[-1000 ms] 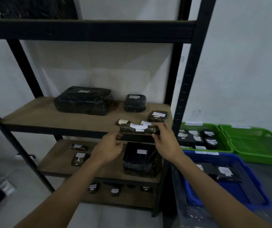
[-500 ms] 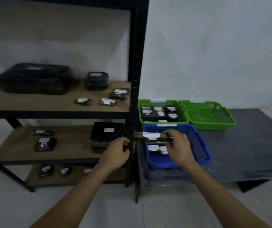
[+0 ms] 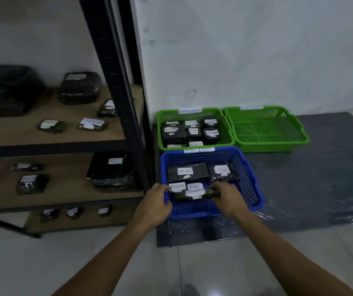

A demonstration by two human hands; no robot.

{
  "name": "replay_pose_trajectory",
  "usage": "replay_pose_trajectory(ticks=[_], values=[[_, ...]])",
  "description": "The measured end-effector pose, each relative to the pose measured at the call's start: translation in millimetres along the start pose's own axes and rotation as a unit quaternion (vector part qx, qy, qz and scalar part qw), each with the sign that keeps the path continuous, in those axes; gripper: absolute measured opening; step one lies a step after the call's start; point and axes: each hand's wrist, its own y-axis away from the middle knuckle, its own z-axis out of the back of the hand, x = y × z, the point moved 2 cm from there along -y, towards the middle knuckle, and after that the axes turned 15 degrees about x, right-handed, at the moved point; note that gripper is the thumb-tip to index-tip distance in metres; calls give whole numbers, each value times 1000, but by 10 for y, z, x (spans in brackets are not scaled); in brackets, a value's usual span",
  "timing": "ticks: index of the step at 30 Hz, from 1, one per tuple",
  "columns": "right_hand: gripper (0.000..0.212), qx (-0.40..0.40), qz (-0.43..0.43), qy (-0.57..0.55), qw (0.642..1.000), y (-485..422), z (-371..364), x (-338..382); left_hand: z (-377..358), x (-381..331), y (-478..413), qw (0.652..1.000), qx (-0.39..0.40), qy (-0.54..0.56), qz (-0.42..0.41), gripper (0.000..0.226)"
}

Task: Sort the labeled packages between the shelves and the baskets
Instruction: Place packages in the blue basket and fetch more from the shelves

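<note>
**A:** Where is the long narrow dark package [image 3: 194,194] with the white labels?

**B:** It is inside the blue perforated plastic basket [image 3: 251,190], in the front part, and it lies crosswise from left to right. I cannot tell if it already rests on the bottom of the basket.

**A:** Who holds it?

**B:** The right hand [image 3: 228,197]. Its fingers [image 3: 215,189] are curled over the right end of the package and pinch it from above.

**A:** And the left hand [image 3: 154,205]?

**B:** It is at the left wall of the blue basket, with the fingers bent and close together. The thumb points to a white label with the word RETURN. I cannot tell if this hand grips the wall or only rests beside it. It does not touch the long package.

**A:** What else is in the blue basket?

**B:** Behind the long package there is a flat black package [image 3: 187,173] marked RETURN, and beside it a smaller dark wrapped package [image 3: 222,171] with a white label.

**A:** What stands around?

**B:** Just behind the blue basket is a green plastic basket [image 3: 160,129] with several black packages marked RETURN. A second green basket [image 3: 299,133] touches it on the right. All three baskets stand on a dark grey table top [image 3: 321,171]. To the left is a black metal rack with wooden shelves [image 3: 115,82], and more labelled dark packages lie on them.
</note>
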Motion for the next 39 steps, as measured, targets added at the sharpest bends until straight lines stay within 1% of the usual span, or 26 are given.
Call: replay_pose_trajectory(ticks=[4, 6, 8, 11, 16, 19, 26, 29, 31, 33, 35, 39], values=[[27, 42, -15, -9, 999, -178, -138, -68, -81, -3, -99, 1000, -2, -3, 13, 40], [28, 37, -25, -10, 999, -228, -136, -152, -96, -39, -161, 1000, 2, -12, 9, 40], [29, 13, -40, -3, 999, -244, -67, -266, -87, -101, -235, 1000, 6, -27, 4, 40], [33, -17, -78, 40, 996, -243, 132, -468, -89, -196, -330, 999, 1, -49, 5, 40], [44, -52, -139, 140, 979, -262, 306, -735, -190, -315, -444, 997, 26, -76, 20, 41], [43, -63, -142, 191, 969, -348, 255, -753, -267, -346, -491, 996, 31, -86, 16, 41], [32, -45, -129, 291, 947, -429, 132, -836, -348, -352, -567, 995, 32, -92, 18, 39], [32, -38, -122, 254, 959, -481, 100, -806, -375, -374, -591, 995, 35, -89, 17, 39], [25, -12, -112, 183, 977, -514, 63, -787, -395, -395, -601, 995, 40, -91, 16, 39], [20, 18, -115, 131, 985, -537, 29, -785, -410, -406, -608, 995, 41, -93, 18, 39], [23, 35, -120, 105, 987, -553, 4, -815, -421, -412, -622, 995, 42, -93, 18, 39], [23, 27, -110, 84, 990, -624, -28, -869, -411, -422, -655, 995, 43, -92, 14, 38]])
